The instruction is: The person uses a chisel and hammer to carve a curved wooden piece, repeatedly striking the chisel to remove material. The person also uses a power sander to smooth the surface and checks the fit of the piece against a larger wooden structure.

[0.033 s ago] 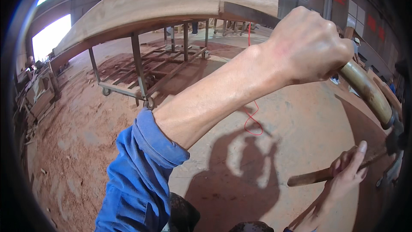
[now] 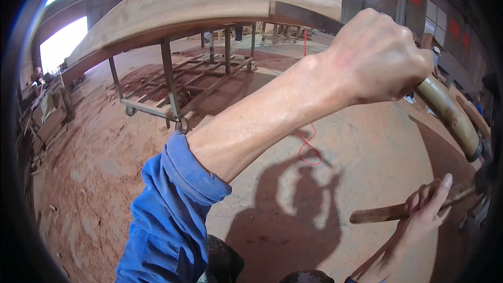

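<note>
My left hand (image 2: 382, 57), at the end of a bare forearm and rolled blue sleeve, is closed in a fist around a thick, smooth wooden tool handle (image 2: 448, 112). That handle slants down to the right and ends in a dark collar; what lies past it is lost in the dark rim. Lower right, the fingers of my right hand (image 2: 427, 207) wrap a slimmer wooden handle (image 2: 377, 215), its thumb pointing up. The slim handle's butt sticks out to the left, while its far end runs into shadow, so the tool's head cannot be made out.
A long, pale wooden slab (image 2: 183, 0) rests above a wheeled metal frame (image 2: 170, 81) at upper left. Wood scraps (image 2: 50, 107) lie piled along the left side. Reddish sawdust covers the floor (image 2: 105, 178). A thin red cord (image 2: 310, 154) loops on the ground. Another person (image 2: 436, 51) is far right.
The slim handle in my right hand has shifted very slightly, its butt a touch higher and further left. My left hand has barely moved; both grips stay the same.
</note>
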The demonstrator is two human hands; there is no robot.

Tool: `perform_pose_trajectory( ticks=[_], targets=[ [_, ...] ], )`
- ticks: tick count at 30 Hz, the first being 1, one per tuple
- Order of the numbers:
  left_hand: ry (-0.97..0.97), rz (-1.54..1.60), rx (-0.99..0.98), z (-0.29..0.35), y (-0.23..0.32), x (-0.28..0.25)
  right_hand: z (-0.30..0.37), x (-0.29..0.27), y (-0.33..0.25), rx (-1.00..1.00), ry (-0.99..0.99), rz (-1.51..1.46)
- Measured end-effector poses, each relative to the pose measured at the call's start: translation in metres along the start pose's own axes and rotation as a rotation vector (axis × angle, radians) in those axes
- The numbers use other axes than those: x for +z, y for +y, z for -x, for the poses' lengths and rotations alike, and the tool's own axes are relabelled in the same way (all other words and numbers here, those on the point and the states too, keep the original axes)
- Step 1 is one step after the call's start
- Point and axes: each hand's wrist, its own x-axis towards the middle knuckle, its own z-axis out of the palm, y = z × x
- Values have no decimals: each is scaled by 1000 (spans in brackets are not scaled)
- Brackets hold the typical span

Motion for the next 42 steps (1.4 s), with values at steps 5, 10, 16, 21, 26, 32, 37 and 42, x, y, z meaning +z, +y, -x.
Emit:
perform_pose_trajectory(
  ticks=[5,10,16,21,26,32,37,42],
  targets=[
    [-54,12,5,4,-4,-7,6,14,12,-35,-67,174],
    [-71,28,-26,-6,12,-6,1,3,5,-117,-59,44],
    [-42,55,-70,-12,2,-10,-4,-6,-5,-107,-46,29],
    [-38,65,-33,-8,-2,-10,-1,-3,-3,-112,-45,56],
    [-19,45,-32,-10,-5,-10,-7,2,-11,-102,2,20],
    [-15,60,-66,-12,-7,-14,-12,2,-8,-158,-93,159],
    [-52,42,-61,-9,-7,-13,1,26,-12,-114,93,64],
    [-74,47,-79,-10,-8,-16,-10,9,-20,-81,-134,117]
  ],
)
